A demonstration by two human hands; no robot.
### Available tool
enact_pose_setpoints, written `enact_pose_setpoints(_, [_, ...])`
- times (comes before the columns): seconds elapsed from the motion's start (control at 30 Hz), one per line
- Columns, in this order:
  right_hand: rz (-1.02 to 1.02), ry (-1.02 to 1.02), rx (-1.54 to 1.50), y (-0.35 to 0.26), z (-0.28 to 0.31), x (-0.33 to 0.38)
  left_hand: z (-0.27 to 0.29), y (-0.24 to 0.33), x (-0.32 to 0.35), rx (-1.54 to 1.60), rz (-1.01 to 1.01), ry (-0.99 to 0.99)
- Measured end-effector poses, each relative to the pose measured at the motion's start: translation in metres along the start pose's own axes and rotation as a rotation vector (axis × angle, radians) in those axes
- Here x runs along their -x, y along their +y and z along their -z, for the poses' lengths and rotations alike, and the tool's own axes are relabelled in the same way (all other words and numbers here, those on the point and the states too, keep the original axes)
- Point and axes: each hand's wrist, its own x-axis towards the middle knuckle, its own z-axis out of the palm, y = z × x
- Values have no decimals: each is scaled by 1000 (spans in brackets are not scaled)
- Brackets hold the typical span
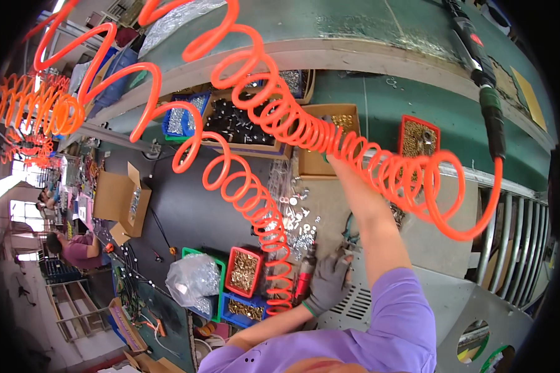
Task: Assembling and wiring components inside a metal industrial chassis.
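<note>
My left hand [331,283], in a grey glove, lies with its fingers stretched out on a grey sheet-metal panel [379,283] with slots. Right beside it is a red and black power screwdriver [304,276]. My right forearm [370,214] reaches away over the bench to a cardboard box [317,166] with small brass-coloured parts [343,122] in its far part. An orange coiled air hose [330,138] passes in front of my right hand and hides its fingers, so its hold does not show. Loose small metal and white parts [302,227] lie between the arms.
Red bins [244,271] [419,135] and a blue bin [246,309] hold brass-coloured fasteners. A box of black parts [236,118] stands at the back. Another screwdriver [493,118] hangs at the right from the hose. Steel tubes [510,248] stand at the right; a person [81,248] sits far left.
</note>
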Motion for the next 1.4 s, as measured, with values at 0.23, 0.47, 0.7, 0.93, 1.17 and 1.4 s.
enact_pose_setpoints(0.23, [-20,-77,-152,8,22,13,6,0,-4,25,-13,-35])
enact_pose_setpoints(0.47, [-103,-597,-791,22,153,129,9,-20,1,162,-24,257])
enact_pose_setpoints(0.7, [-113,-798,-1097,28,249,292,81,-4,4,313,-140,74])
enact_pose_setpoints(0.93, [-361,-774,-1207,8,296,368,102,18,58,333,-235,-12])
enact_pose_setpoints(1.17, [-392,-615,-1281,-22,306,417,102,23,101,386,-230,-27])
enact_pose_setpoints(1.4, [-286,-359,-1099,-30,309,451,115,34,128,423,-89,-157])
